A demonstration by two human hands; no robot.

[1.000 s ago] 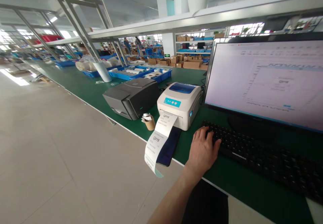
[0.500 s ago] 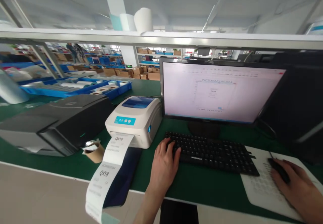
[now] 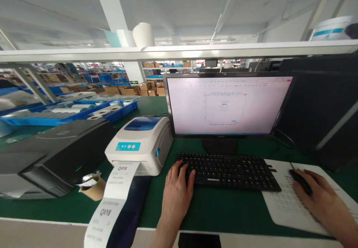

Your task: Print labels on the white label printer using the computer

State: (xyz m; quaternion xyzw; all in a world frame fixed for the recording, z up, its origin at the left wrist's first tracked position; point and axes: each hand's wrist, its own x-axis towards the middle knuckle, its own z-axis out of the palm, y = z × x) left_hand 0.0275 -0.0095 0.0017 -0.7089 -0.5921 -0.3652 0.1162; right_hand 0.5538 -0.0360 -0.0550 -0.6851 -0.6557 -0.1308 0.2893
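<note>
My left hand (image 3: 176,195) lies flat on the green bench with its fingertips on the left end of the black keyboard (image 3: 228,170); its fingers are stretched out. My right hand (image 3: 321,199) is wrapped over the black mouse (image 3: 300,181) on a white sheet (image 3: 282,209) at the right. Behind the keyboard stands a lit monitor (image 3: 226,104) with a document on it. To the left a white label printer (image 3: 141,145) feeds a strip of printed labels (image 3: 107,207) down over the bench edge.
A black printer (image 3: 53,154) stands at the far left, a small cardboard core (image 3: 92,186) beside it. A dark phone (image 3: 128,210) lies under the label strip. Blue trays (image 3: 69,112) with rolls sit behind. A black computer case (image 3: 321,106) is at the right.
The view has swung from the left part of the bench to face the monitor. My right hand on the mouse has come into view. My left hand stays at the keyboard's left end.
</note>
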